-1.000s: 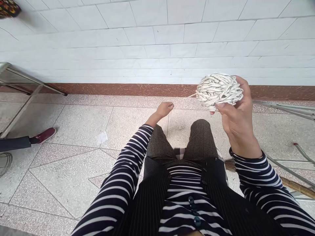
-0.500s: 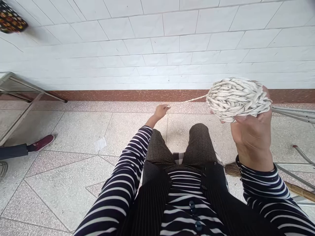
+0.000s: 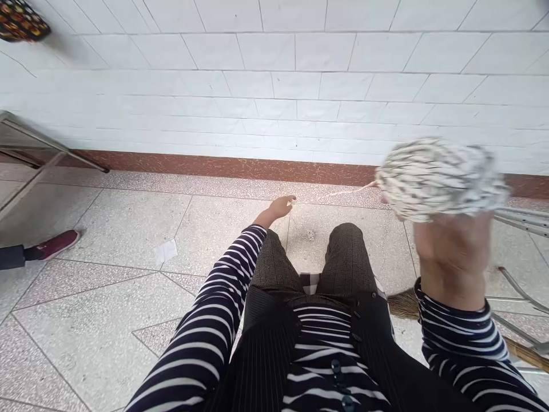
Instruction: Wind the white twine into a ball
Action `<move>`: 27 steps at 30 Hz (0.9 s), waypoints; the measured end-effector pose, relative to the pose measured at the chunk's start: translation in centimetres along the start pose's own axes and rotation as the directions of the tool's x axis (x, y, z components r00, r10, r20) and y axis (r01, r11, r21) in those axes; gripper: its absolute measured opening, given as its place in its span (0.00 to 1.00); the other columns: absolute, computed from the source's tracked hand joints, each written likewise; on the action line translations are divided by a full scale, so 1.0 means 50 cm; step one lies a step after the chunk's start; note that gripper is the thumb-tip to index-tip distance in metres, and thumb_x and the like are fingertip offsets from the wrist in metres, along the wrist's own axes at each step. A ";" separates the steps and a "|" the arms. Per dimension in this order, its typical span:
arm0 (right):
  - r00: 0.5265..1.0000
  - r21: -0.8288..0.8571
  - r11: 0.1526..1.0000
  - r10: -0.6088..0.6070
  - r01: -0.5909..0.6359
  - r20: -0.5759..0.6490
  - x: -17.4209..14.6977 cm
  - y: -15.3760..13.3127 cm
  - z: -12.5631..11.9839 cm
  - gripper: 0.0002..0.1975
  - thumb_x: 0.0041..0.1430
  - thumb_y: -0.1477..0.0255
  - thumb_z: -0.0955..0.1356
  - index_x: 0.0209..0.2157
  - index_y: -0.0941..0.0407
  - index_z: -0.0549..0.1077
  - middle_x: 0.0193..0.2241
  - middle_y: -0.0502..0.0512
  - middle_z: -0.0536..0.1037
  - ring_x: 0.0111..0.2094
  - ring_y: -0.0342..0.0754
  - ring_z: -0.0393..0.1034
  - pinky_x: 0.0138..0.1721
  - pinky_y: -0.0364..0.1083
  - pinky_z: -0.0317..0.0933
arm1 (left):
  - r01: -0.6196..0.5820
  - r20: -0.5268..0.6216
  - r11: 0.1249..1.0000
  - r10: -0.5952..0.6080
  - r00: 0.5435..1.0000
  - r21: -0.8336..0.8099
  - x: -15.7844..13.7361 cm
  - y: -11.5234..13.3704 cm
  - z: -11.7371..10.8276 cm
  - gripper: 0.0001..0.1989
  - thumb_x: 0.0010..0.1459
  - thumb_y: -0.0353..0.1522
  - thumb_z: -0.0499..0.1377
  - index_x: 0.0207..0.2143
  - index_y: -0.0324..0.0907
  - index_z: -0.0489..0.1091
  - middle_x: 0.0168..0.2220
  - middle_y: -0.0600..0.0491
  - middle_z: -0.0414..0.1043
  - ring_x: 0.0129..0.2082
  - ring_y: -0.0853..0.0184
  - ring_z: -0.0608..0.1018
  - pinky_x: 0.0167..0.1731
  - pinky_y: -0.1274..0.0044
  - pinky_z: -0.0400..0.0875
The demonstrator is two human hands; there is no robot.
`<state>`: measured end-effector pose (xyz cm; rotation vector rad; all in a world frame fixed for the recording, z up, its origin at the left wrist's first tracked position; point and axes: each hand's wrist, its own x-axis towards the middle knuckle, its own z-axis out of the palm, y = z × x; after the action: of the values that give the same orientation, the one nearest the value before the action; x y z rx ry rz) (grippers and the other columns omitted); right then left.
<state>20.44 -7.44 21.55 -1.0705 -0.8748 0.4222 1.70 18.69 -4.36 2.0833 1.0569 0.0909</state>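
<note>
Dressed in a striped shirt (image 3: 321,346) and a dark vest (image 3: 266,349), you hold a blurred ball of pale cord (image 3: 437,180) in your right hand (image 3: 457,252), cupped at its underside. A thin strand (image 3: 354,190) trails from the ball's left side and fades from sight short of your left hand (image 3: 281,207), whose fingers are drawn narrow, left of the ball; whether they pinch the end cannot be told. Most of the cord appears gathered in the bundle, that strand being the only length seen outside the windings; how much is left to handle is unclear. Below the ball lie broom bristles (image 3: 403,303); to its left, on the floor (image 3: 107,320), are a small pale scrap (image 3: 310,234), a white sheet (image 3: 166,252) and, farthest left, another person's wine-red shoe (image 3: 58,245). Beyond the ball runs a white-tiled wall (image 3: 321,51). No brand, label or writing is legible.
</note>
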 end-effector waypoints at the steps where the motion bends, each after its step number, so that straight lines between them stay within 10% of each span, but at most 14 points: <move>1: 0.998 0.013 0.999 0.051 -0.052 0.046 0.001 0.021 0.009 0.32 0.35 0.64 0.78 0.47 0.40 0.73 0.51 0.52 0.74 0.54 0.64 0.70 0.37 0.59 0.76 | -0.036 0.033 0.999 0.036 0.999 0.018 -0.004 0.011 0.011 0.24 0.57 0.28 0.58 0.57 0.41 0.71 0.61 0.44 0.70 0.59 0.57 0.73 0.61 0.67 0.64; 6: 0.820 -0.060 0.847 0.528 -0.529 0.221 0.009 0.164 0.057 0.34 0.37 0.67 0.80 0.49 0.43 0.72 0.46 0.51 0.77 0.39 0.53 0.76 0.25 0.45 0.71 | -0.132 0.011 0.957 0.139 0.990 -0.257 -0.037 0.092 0.056 0.21 0.62 0.31 0.55 0.56 0.39 0.72 0.54 0.44 0.76 0.52 0.59 0.77 0.54 0.68 0.70; 10: 0.754 -0.049 0.781 0.615 -0.622 0.230 0.012 0.227 0.076 0.31 0.39 0.66 0.79 0.48 0.47 0.72 0.42 0.50 0.79 0.33 0.48 0.75 0.24 0.43 0.68 | -0.230 -0.154 0.769 0.172 0.973 -0.596 -0.068 0.154 0.047 0.17 0.64 0.32 0.55 0.52 0.37 0.75 0.50 0.46 0.78 0.49 0.62 0.78 0.51 0.72 0.70; 17: 0.751 -0.004 0.773 0.617 -0.634 0.234 0.010 0.220 0.087 0.30 0.39 0.67 0.79 0.46 0.46 0.72 0.46 0.50 0.79 0.39 0.52 0.77 0.26 0.45 0.73 | -0.261 -0.205 0.702 0.165 0.965 -0.663 -0.090 0.193 0.055 0.11 0.56 0.36 0.66 0.37 0.36 0.79 0.39 0.49 0.80 0.42 0.63 0.79 0.46 0.73 0.71; 27: 0.886 0.070 0.884 0.456 -0.462 0.090 0.044 0.187 0.033 0.23 0.45 0.64 0.75 0.45 0.48 0.71 0.42 0.50 0.79 0.33 0.50 0.78 0.22 0.44 0.68 | -0.261 -0.137 0.927 0.231 0.963 -0.269 -0.103 0.109 0.102 0.17 0.65 0.39 0.54 0.30 0.42 0.78 0.33 0.55 0.80 0.36 0.67 0.78 0.57 0.69 0.63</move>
<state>21.43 -0.82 14.47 -1.1844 -0.6496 0.8946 3.88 10.01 -2.86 1.9513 0.7823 0.4547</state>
